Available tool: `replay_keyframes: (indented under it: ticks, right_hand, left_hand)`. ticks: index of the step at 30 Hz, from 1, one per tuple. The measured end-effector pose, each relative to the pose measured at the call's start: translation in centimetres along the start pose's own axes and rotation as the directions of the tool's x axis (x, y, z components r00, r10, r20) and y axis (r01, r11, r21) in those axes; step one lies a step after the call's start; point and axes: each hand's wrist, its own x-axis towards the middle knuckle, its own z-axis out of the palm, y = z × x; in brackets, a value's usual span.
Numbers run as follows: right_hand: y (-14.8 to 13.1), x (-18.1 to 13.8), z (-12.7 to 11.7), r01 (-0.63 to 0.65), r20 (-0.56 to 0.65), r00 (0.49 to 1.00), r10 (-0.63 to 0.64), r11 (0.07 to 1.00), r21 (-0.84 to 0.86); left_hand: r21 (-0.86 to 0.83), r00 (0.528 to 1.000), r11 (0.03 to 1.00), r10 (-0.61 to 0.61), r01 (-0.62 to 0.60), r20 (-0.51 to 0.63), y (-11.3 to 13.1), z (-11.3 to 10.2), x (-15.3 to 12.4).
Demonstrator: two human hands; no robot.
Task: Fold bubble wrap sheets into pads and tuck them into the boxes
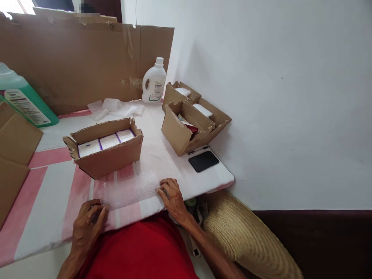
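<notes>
A clear sheet of bubble wrap [132, 190] lies stretched sideways along the table's near edge. My left hand [88, 219] is closed at its lower left corner, thumb and fingers pinching the edge. At the other end, my right hand [172, 195] grips the right edge with curled fingers. Just beyond the wrap stands an open cardboard box [113, 161], holding a row of white packs with purple edges [109, 141]. Both palms are turned down, so part of each grip is hidden.
A black phone [203, 161] and a pen lie at right, before cardboard bins [177, 133]. Behind are a white jug [154, 83], loose plastic wrap [116, 108] and a cardboard screen [87, 62]. A green-filled bottle [29, 104] stands left; a woven basket [241, 228] sits below the table.
</notes>
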Motion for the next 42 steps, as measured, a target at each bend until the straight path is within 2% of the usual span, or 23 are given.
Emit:
replay_keyframes:
  ticks: [4,8,13,15,16,17,18,20,22,24,26,29,31,33,36,38,42]
  right_hand:
    - [-0.7,-0.2,0.9,-0.065,-0.061,0.996,0.061,0.996,-0.059]
    - [-0.6,-0.3,1.3,-0.075,-0.095,0.993,0.069,0.995,-0.064]
    - [-0.5,-0.2,0.8,-0.078,-0.117,0.991,0.07,0.995,-0.062]
    - [-1.7,-0.2,1.0,-0.055,-0.193,0.981,0.035,0.993,-0.1]
    - [-2.6,-0.2,1.4,-0.004,-0.208,0.978,-0.023,0.992,-0.127]
    - [-3.8,-0.2,2.0,0.085,-0.183,0.977,-0.112,0.985,-0.152]
    - [-5.0,-0.2,2.7,0.202,-0.109,0.969,-0.221,0.965,-0.166]
    - [-7.1,0.1,4.6,0.428,0.14,0.901,-0.41,0.894,-0.136]
    - [-8.0,0.5,6.0,0.514,0.347,0.823,-0.449,0.849,-0.119]
    - [-7.2,0.7,6.3,0.496,0.445,0.809,-0.385,0.852,-0.165]
    - [-5.2,0.5,5.3,0.436,0.457,0.838,-0.298,0.869,-0.233]
    - [-1.5,-0.1,2.6,0.303,0.388,0.909,-0.155,0.883,-0.358]
    - [0.2,-0.3,1.2,0.238,0.338,0.936,-0.093,0.876,-0.419]
    - [0.8,-0.2,0.5,0.228,0.323,0.943,-0.083,0.866,-0.444]
    - [-0.3,0.4,0.9,0.249,0.289,0.95,-0.12,0.85,-0.464]
    - [-1.9,0.6,1.9,0.307,0.262,0.943,-0.206,0.84,-0.446]
    - [-5.5,0.4,5.4,0.528,0.329,0.841,-0.429,0.784,-0.327]
  left_hand:
    - [0.031,0.996,0.996,-0.085,0.086,-0.021,0.1,0.6,0.0]
    - [0.064,0.994,0.992,-0.106,0.107,-0.019,0.2,0.7,-0.1]
    - [0.152,0.994,0.983,-0.091,0.1,-0.063,1.5,0.5,0.4]
    - [0.19,0.994,0.98,-0.03,0.05,-0.105,2.2,0.4,0.7]
    - [0.204,0.994,0.979,0.032,-0.01,-0.102,2.5,0.4,0.7]
    - [0.215,0.991,0.972,0.109,-0.091,-0.074,2.6,0.5,0.7]
    - [0.227,0.981,0.957,0.192,-0.181,-0.027,2.6,0.6,0.6]
    - [0.238,0.941,0.91,0.327,-0.339,0.092,1.9,0.9,0.5]
    - [0.238,0.903,0.873,0.391,-0.425,0.179,0.9,1.3,0.4]
    - [0.227,0.896,0.873,0.388,-0.432,0.216,0.2,1.5,0.5]
    - [0.211,0.903,0.887,0.363,-0.41,0.231,0.0,1.6,0.8]
    - [0.215,0.901,0.882,0.376,-0.42,0.216,0.2,1.4,1.4]
    - [0.231,0.882,0.857,0.416,-0.461,0.219,0.4,1.1,1.9]
    - [0.252,0.841,0.805,0.485,-0.537,0.239,0.3,0.8,2.5]
    - [0.267,0.762,0.716,0.583,-0.646,0.281,0.1,0.2,3.3]
    - [0.267,0.74,0.692,0.598,-0.67,0.306,0.0,0.0,3.8]
    - [0.258,0.724,0.679,0.611,-0.687,0.321,0.0,-0.1,4.2]
